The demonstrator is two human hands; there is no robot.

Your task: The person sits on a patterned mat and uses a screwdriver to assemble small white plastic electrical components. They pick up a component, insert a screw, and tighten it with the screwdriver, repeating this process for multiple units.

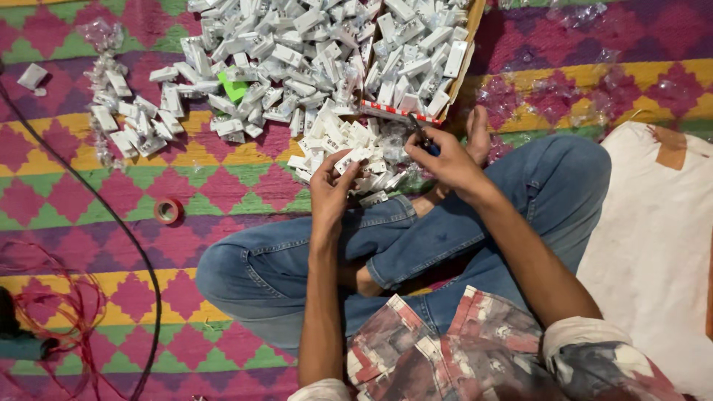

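My knees, crossed on the patterned mat.
Left hand [332, 186] pinches a white plug housing [355, 157]; right hand [444, 160] grips a small tool [423, 139], which could slip.

The person sits cross-legged, blue-jeaned knees spread wide to both sides, with bare forearms reaching forward over the lap from rolled-up patterned sleeves. The left forearm runs nearly straight up the view, its wrist bent slightly, and the left hand [332, 184] curls inward with thumb and fingertips pinched together at its top. The right forearm comes in on a slant from the lower right, crossing above the right thigh. The right hand [444, 157] is turned palm-down, fingers folded tightly in a closed grip, knuckles facing the left hand. The two hands sit near each other, apart, above the crossed shins.
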